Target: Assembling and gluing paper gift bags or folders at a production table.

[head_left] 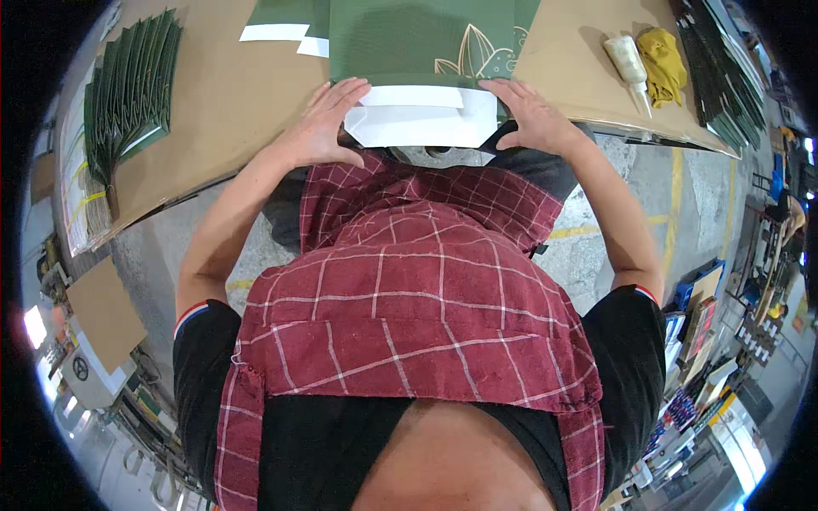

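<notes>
A dark green paper bag [400,43] with a gold leaf print lies flat at the table's near edge. Its white end flap [417,128] hangs toward me past that edge, with a white strip across it. The fingertips of my left hand [331,123] rest on the left end of the fold, fingers stretched and thumb apart. On the opposite end lie the fingers of my right hand [537,119], also stretched, with the thumb spread beside the flap. Neither hand is closed round the bag.
More green sheets with white edges [277,32] lie behind the bag. At left stands a fanned stack of folded green bags [132,85]. A glue bottle [628,64], a yellow cloth [662,66] and another green stack [720,77] are at right on the cardboard-covered table [562,89].
</notes>
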Demonstrator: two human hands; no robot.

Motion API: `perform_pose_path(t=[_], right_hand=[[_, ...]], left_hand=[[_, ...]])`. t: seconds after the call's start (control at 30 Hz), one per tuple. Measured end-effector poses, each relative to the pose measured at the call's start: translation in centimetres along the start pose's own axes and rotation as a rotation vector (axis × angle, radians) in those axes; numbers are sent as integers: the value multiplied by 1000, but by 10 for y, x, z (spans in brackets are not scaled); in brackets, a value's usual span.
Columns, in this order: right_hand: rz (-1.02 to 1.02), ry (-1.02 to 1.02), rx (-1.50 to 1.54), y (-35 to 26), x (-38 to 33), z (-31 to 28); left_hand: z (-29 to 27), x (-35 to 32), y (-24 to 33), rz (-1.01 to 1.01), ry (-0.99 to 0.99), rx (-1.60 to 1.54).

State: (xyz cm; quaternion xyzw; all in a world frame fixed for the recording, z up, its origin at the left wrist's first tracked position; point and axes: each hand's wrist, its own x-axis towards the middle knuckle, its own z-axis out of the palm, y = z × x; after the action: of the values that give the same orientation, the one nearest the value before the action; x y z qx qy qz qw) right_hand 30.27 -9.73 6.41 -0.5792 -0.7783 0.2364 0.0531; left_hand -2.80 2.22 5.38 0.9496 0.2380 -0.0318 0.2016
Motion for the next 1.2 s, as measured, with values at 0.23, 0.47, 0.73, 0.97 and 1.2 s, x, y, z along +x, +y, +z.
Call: perform_pose_path(t=[0.23, 0.47, 0.73, 0.97, 1.2], right_hand=[[161, -83, 502, 32, 15, -20], [225, 112, 836, 46, 38, -7], [307, 202, 830, 38, 35, -4], [-150, 370, 227, 44, 10, 17], [-111, 99, -277, 1, -8, 3]], left_hand=[[-13, 0, -14, -117, 28, -551], [-19, 10, -31, -160, -4, -860], [-13, 7, -31, -140, 43, -869], [-12, 1, -29, 63, -51, -266], [-1, -17, -16, 1, 42, 186]])
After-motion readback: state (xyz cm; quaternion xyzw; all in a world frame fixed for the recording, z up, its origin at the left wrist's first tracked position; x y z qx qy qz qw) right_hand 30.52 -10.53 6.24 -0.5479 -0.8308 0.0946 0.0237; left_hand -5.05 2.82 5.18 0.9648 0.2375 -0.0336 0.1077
